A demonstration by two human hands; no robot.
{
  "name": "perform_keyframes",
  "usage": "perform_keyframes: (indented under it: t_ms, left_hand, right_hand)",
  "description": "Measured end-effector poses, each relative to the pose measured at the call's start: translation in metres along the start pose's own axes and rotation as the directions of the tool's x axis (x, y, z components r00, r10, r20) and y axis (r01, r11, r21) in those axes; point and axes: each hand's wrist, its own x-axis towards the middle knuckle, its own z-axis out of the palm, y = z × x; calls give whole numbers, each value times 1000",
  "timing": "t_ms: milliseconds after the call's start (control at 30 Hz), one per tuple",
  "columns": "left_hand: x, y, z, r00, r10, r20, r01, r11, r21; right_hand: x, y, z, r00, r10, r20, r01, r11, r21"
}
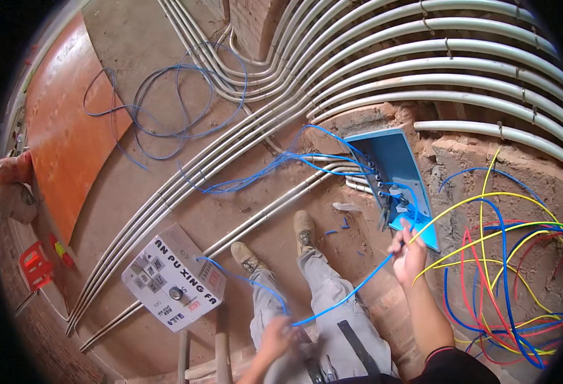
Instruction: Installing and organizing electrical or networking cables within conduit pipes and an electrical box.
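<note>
My right hand (408,255) grips a blue cable (358,288) just below an open blue junction box (393,169), which has blue wires and several connectors inside. The cable runs down to my left hand (275,339), low over my legs; its fingers are blurred, so I cannot tell their grip. A thinner blue wire (249,281) runs from a white carton (173,275) toward that hand. Yellow, red, blue and green wires (505,269) hang loosely beside my right hand.
White conduits (448,45) line the wall and floor (121,38). Blue wire loops (166,102) lie near an orange board (67,128). A red object (35,265) sits at the left. Wooden rails (221,339) stand below the carton. My boots (304,227) are below the box.
</note>
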Motion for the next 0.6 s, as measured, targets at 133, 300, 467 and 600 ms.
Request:
perform_keyframes:
  t_ms: [133,300,467,600]
  left_hand:
    - [-2,-25,-13,999,-7,38,8,1000,-25]
    - [33,54,-7,944,308,116,-326,924,201]
    - [38,93,-7,901,378,212,-431,832,349]
    - [48,113,0,858,466,214,-511,815,274]
  right_hand:
    - [75,12,-8,996,29,-79,-35,997,-73]
    - [160,27,-47,954,276,-119,-260,956,138]
    - [100,8,-11,980,-4,-200,-31,985,-171]
    - [146,-17,-58,994,-1,-108,-78,683,-726]
